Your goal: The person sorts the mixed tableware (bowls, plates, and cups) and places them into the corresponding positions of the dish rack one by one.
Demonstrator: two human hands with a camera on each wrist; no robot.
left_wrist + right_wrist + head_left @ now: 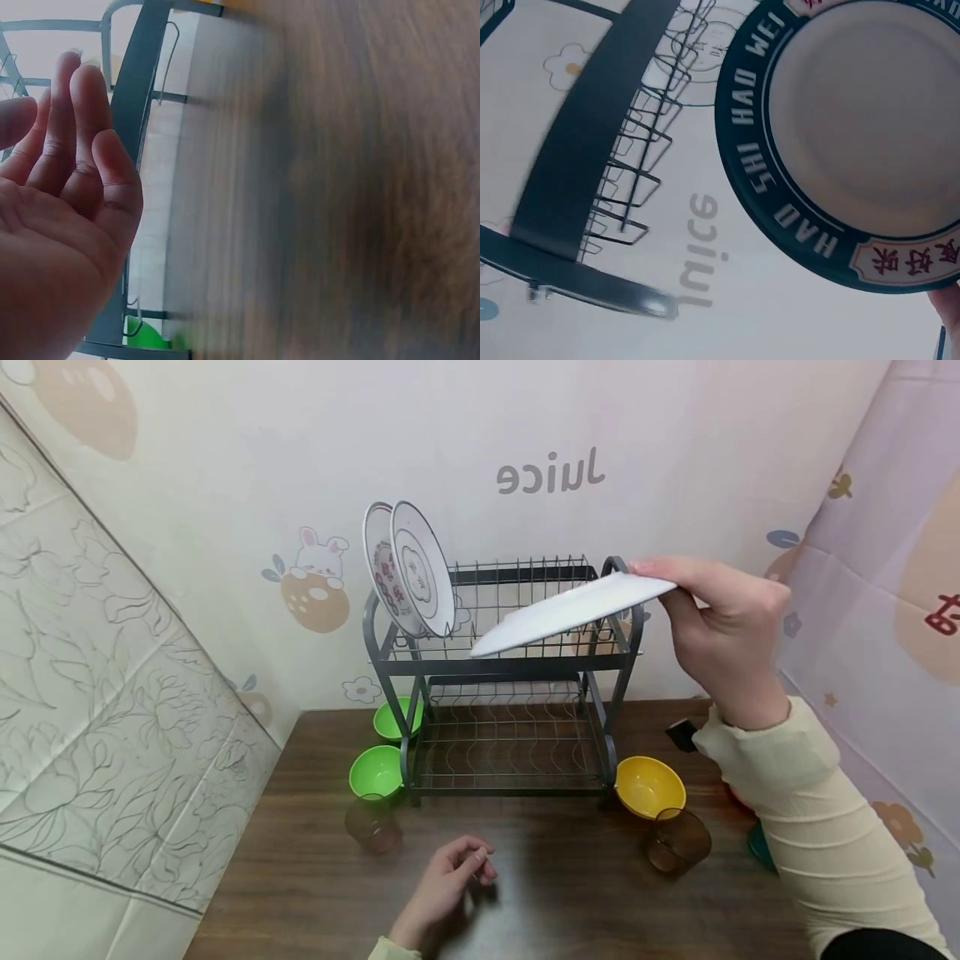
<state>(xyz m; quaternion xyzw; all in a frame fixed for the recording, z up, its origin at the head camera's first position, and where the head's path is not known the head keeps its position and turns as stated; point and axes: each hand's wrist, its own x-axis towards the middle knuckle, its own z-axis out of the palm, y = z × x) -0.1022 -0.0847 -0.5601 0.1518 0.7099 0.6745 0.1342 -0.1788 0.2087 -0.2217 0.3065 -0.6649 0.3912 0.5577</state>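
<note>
The plate (573, 612) hangs in the air just left of the right hand (720, 627), which pinches its near rim between thumb and fingers. In the head view the plate shows almost edge-on, white side up, its far end dipping lower. The right wrist view shows its lettered, dark-rimmed face. The rim grip probably serves to leave most of the plate clear of the fingers, at the cost of letting the far end sag.

Left of the right hand, behind the plate, is the wire rack (498, 666). Farther left along its upper tier, the front plate (422, 568) and the patterned plate (378, 539) stand on edge, leaning, apparently because the wires hold them upright and slightly apart.

The left hand (450, 881), well below and left of the right hand, holds nothing. Its fingers are loosely bent above the table (300, 877); whether it touches the wood I cannot tell. It is likely kept low because one hand suffices for the plate.

Below the right hand, the yellow bowl (651, 787) sits beside the rack, with a brown cup (678, 843) just in front. Beyond the left hand, to its left, are a near green bowl (377, 771), a far green bowl (397, 720) and a second cup (373, 827), seemingly set aside to leave the rack's front accessible.
</note>
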